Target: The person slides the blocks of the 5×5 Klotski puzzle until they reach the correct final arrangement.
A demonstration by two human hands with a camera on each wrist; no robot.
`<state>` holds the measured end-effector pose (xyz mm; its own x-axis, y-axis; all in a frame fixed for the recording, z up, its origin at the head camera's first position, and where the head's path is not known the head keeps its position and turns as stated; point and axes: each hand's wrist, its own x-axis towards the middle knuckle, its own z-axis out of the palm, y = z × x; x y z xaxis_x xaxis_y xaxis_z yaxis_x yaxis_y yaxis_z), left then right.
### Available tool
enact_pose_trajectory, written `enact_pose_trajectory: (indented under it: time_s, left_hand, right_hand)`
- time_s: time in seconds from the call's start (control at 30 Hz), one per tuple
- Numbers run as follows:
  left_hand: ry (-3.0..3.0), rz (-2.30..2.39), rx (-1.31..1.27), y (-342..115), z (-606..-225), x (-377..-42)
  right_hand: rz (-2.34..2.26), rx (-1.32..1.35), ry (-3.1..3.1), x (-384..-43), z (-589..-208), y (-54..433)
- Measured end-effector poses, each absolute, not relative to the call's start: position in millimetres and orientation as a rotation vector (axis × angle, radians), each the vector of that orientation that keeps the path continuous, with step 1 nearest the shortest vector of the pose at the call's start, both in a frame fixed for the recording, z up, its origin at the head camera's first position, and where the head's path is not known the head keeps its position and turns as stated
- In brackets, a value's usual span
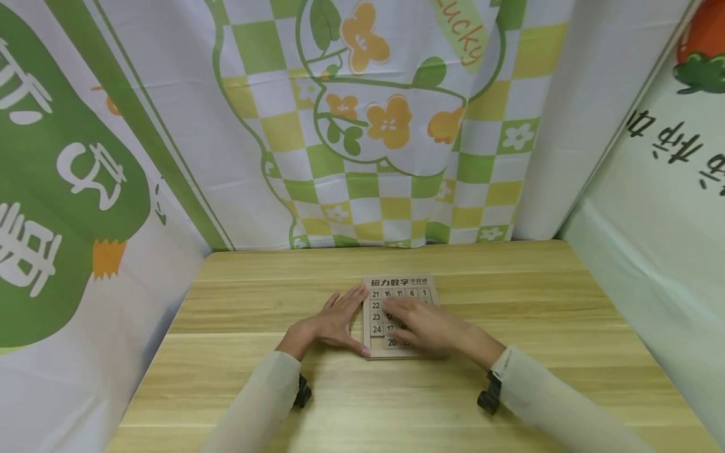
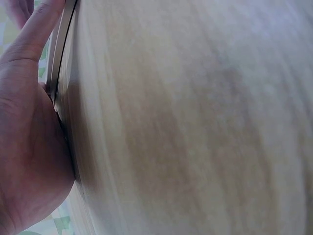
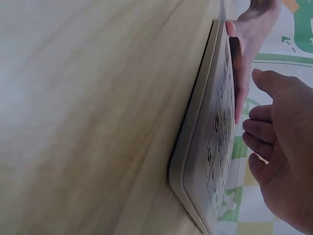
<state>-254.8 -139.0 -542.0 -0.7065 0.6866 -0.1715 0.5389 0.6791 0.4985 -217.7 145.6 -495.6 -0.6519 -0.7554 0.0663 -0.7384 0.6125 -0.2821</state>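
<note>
A wooden sliding number puzzle (image 1: 404,355) lies flat on the table, printed with characters along its top and filled with square number tiles (image 1: 376,317). A bare slot shows in its lower left corner, under tile 24. Against the puzzle's left side rests my left hand (image 1: 337,319), thumb at the lower corner and straight fingers along the upper part of the edge. My right hand (image 1: 427,324) is over the tiles, covering several in the middle and at the right. The right wrist view shows its loosely bent fingers (image 3: 260,131) just above the tile faces.
The light wood table (image 1: 272,277) surrounds the puzzle on all sides. A curtain with green and yellow checks (image 1: 362,189) hangs at its back edge, with printed cloths at left (image 1: 68,189) and right (image 1: 651,207). Both wrists carry a small black camera (image 1: 489,396).
</note>
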Motion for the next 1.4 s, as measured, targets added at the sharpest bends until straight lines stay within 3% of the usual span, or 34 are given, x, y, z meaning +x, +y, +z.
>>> enact_pose_trajectory:
  time_s: [0.13, 0.9, 1.4]
  left_hand:
    - [2.568, 0.609, 0.975, -140.8, -555.4, -260.0]
    - [2.539, 0.638, 0.979, -140.7, -552.9, -258.2]
    - [2.538, 0.641, 0.983, -139.5, -546.2, -257.4]
  right_hand:
    - [-0.448, -1.306, 2.760, -226.8, -498.0, 140.3]
    - [-0.415, -1.218, 2.761, -238.7, -507.0, 126.1]
    - [-0.417, -1.328, 2.764, -219.2, -508.4, 127.2]
